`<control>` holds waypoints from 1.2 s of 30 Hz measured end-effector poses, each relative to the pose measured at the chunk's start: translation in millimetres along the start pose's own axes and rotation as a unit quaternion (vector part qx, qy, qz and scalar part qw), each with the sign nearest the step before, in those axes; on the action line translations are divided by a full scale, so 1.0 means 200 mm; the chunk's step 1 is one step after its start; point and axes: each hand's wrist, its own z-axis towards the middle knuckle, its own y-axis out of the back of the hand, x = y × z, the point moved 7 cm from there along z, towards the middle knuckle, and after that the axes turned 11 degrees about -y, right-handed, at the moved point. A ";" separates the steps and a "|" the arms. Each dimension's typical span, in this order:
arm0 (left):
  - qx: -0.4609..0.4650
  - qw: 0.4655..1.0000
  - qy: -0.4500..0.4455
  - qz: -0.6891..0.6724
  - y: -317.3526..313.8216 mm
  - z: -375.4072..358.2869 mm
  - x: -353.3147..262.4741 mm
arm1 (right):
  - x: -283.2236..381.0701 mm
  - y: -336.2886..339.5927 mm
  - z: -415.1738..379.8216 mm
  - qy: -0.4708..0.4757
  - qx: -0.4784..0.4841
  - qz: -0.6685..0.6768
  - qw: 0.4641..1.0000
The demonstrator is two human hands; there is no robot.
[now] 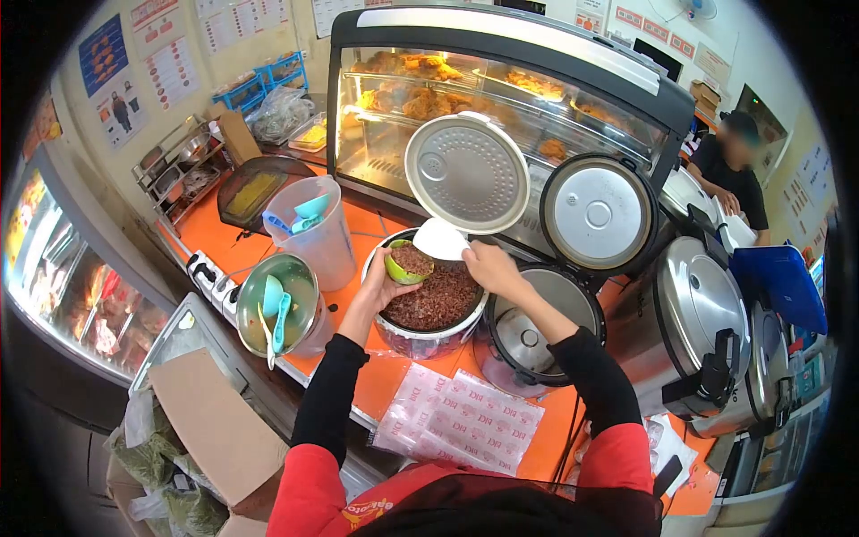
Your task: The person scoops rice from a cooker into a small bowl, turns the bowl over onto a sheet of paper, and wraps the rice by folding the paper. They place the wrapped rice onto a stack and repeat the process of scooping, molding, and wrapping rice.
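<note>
Left hand grasping green bowl of rice; right hand gripping white paddle just beside it. Rice pot below both. Likely filling step; next move calls for steady bowl.

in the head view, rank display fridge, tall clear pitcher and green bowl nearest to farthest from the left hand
1. Green bowl: held in the left hand.
2. Tall clear pitcher: left of that hand.
3. Display fridge: far left.
</note>
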 end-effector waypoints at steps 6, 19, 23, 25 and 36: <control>0.002 1.000 -0.005 0.021 -0.06 -0.04 -0.01 | 0.08 -0.16 -0.11 -0.036 0.144 0.041 0.988; -0.080 0.984 -0.159 -0.033 0.22 -0.27 -0.29 | -0.12 -0.35 0.19 -0.067 0.121 -0.122 0.983; -0.095 0.977 -0.178 -0.068 0.30 -0.41 -0.32 | 0.04 -0.49 0.21 -0.073 0.126 -0.058 0.988; -0.106 0.974 -0.184 -0.083 0.36 -0.46 -0.32 | 0.10 -0.56 0.23 -0.070 0.120 -0.007 0.990; -0.101 0.983 -0.135 -0.076 0.31 -0.38 -0.18 | 0.00 -0.67 0.21 -0.169 0.239 0.296 0.909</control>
